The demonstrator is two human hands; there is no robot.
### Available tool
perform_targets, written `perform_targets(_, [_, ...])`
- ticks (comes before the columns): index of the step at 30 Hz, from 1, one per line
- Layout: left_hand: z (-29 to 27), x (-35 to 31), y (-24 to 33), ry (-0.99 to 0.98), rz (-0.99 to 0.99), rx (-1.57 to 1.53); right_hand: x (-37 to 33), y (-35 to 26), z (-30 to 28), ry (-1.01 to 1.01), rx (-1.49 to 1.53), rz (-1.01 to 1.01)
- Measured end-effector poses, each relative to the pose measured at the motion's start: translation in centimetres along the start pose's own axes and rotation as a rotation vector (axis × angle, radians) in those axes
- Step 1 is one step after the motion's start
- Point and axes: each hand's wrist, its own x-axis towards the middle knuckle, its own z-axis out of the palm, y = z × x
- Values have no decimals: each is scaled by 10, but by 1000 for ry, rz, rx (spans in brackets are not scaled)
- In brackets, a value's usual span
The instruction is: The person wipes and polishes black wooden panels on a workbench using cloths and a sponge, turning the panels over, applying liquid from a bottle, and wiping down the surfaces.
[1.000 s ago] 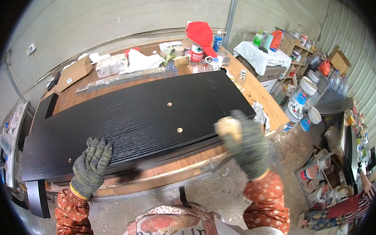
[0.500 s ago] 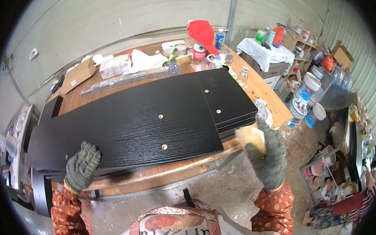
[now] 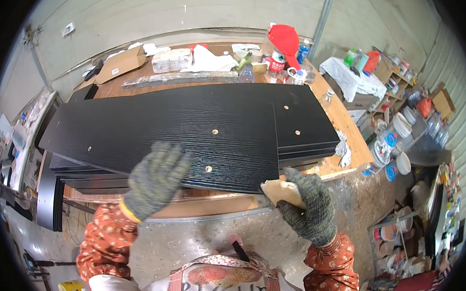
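Note:
A long black wood-grain board (image 3: 166,127) with several small round holes lies on top of a stack of similar boards. Over its near edge, left of the middle, is my left hand (image 3: 156,181) in a grey-green knit glove. Its fingers are stretched out and slightly blurred, and nothing shows in them; whether they touch the surface I cannot tell. My gloved right hand (image 3: 311,206) grips a tan, sponge-like pad (image 3: 283,193) at the board's near right corner. The pad meets or nearly meets that corner. To the right lies a shorter stack of black boards (image 3: 307,117).
The wooden workbench (image 3: 355,145) carries a spray bottle (image 3: 246,70), red cap (image 3: 284,39), white cloth (image 3: 210,60) and cardboard piece (image 3: 123,63) at the back. Crumpled foil (image 3: 343,150) lies near its right edge. Paint buckets (image 3: 397,126) stand on the floor to the right.
My left hand has moved right along the board's near edge, its fingers extending. The right hand has brought the pad left and down to the corner. The view has shifted left.

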Motion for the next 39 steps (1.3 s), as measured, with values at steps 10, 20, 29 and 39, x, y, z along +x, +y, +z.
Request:
perform_targets(10, [-24, 16, 54, -135, 47, -104, 29, 31, -10, -354, 264, -293])
perform_targets(20, [-99, -59, 84, -296, -336, -21, 93, 95, 32, -140, 332, -302])
perform_targets(29, [-132, -88, 128, -222, -716, 147, 91, 89, 30, -119, 558, -470])
perform_targets(39, [-89, -81, 186, 1474, -1427, -1630, 157, 157, 55, -134, -496, -321])
